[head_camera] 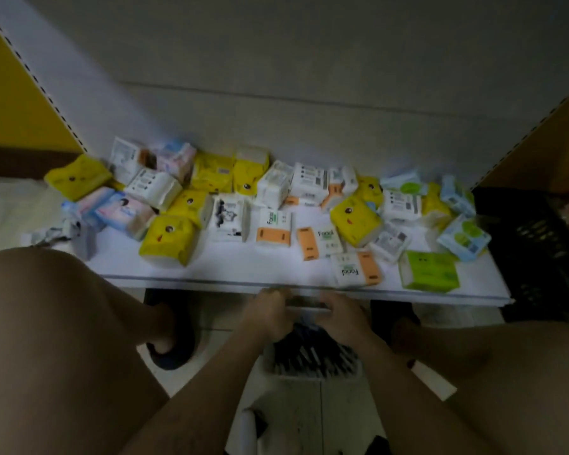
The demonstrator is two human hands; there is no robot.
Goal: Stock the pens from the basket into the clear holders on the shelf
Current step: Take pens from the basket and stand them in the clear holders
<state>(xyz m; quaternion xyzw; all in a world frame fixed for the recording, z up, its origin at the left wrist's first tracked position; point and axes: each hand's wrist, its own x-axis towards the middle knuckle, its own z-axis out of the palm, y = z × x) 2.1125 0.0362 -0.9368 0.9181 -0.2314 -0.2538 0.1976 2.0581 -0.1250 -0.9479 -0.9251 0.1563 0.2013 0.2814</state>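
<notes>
Your left hand and right hand meet low in the middle of the view, just under the front edge of the white shelf, and their fingers curl onto a small blurred item held between them. What that item is cannot be told through the motion blur. Directly at six o'clock from your hands the basket sits on the floor between your legs, and the dark pens lie heaped inside it, partly hidden by your wrists. At twelve o'clock from your hands the shelf board carries a loose scatter of tissue packs in yellow, white, orange, green and pale blue, spread from the nine o'clock end to the three o'clock end. A black crate stands at three o'clock, touching the shelf's end. Your left knee fills the eight o'clock corner and your right knee the four o'clock corner.
</notes>
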